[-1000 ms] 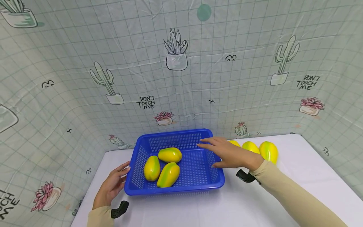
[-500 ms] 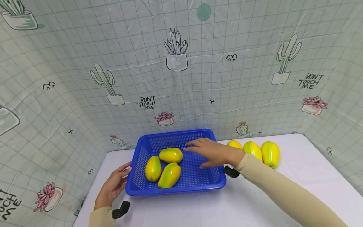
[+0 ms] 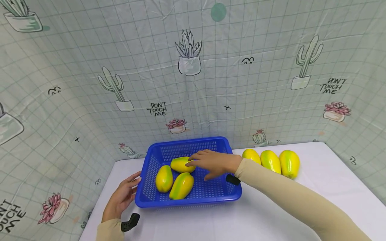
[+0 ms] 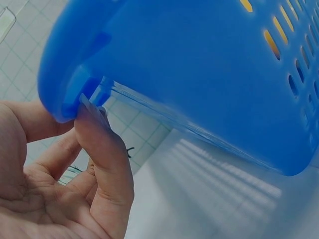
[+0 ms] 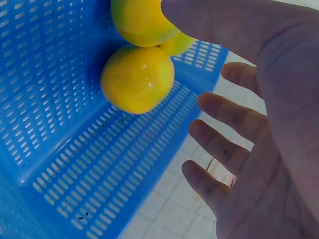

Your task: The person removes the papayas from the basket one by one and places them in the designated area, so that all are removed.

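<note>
A blue perforated plastic basket (image 3: 188, 203) stands on the white table, with three glossy yellow fruits streaked green, mango- or papaya-like, in its left half. They are a left fruit (image 3: 164, 179), a front fruit (image 3: 182, 186) and a back fruit (image 3: 178, 165). My left hand (image 3: 121, 195) pinches the basket's left rim between thumb and fingers, as the left wrist view shows around the rim (image 4: 52, 82). Above the basket's inside hovers my right hand (image 3: 215, 164), fingers spread and holding nothing. Its fingertips overlap the back fruit in the head view; the right wrist view shows them apart from the nearest fruit (image 5: 138, 79).
Right of the basket, three similar fruits stand in a row: one partly hidden by the sleeve (image 3: 251, 154), a middle one (image 3: 270, 160) and an outer one (image 3: 290, 164). A grid-patterned cloth wall (image 3: 199, 100) rises directly behind the table (image 3: 316, 174) and along its sides.
My right hand has moved left, from the basket's right rim to over its middle, close to the back fruit. My left hand keeps its place on the rim.
</note>
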{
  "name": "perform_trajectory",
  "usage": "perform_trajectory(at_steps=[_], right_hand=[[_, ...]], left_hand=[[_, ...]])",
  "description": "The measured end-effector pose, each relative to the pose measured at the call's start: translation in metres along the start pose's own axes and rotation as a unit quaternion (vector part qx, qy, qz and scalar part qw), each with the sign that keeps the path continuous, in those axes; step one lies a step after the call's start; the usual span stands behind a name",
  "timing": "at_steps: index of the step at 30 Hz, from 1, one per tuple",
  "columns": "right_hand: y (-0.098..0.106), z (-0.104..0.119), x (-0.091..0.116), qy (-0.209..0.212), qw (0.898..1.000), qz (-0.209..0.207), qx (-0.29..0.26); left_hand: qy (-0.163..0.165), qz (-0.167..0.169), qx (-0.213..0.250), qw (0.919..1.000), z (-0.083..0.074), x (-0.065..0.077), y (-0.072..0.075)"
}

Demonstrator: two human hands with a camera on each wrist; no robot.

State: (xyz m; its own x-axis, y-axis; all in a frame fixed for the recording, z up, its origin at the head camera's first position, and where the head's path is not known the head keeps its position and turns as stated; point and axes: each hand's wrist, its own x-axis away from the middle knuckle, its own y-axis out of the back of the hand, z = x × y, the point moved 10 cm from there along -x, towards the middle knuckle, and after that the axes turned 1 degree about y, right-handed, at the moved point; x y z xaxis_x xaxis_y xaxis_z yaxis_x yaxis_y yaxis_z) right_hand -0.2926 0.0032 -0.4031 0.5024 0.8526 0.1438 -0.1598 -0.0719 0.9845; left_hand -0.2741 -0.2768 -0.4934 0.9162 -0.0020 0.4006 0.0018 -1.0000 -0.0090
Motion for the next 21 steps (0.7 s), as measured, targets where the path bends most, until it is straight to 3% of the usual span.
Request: perform_trajectory(at_steps=[11, 21], right_hand=[[-0.015, 0.014, -0.028, 0.024, 0.999, 0.043, 0.004], [-0.031, 0.024, -0.043, 0.037, 0.996, 0.066, 0.038]], left_hand=[[-0.002, -0.003, 0.004, 1.0000, -0.002, -0.002, 0.000], [-0.002, -0.004, 0.004, 1.0000, 0.000, -0.001, 0.001]])
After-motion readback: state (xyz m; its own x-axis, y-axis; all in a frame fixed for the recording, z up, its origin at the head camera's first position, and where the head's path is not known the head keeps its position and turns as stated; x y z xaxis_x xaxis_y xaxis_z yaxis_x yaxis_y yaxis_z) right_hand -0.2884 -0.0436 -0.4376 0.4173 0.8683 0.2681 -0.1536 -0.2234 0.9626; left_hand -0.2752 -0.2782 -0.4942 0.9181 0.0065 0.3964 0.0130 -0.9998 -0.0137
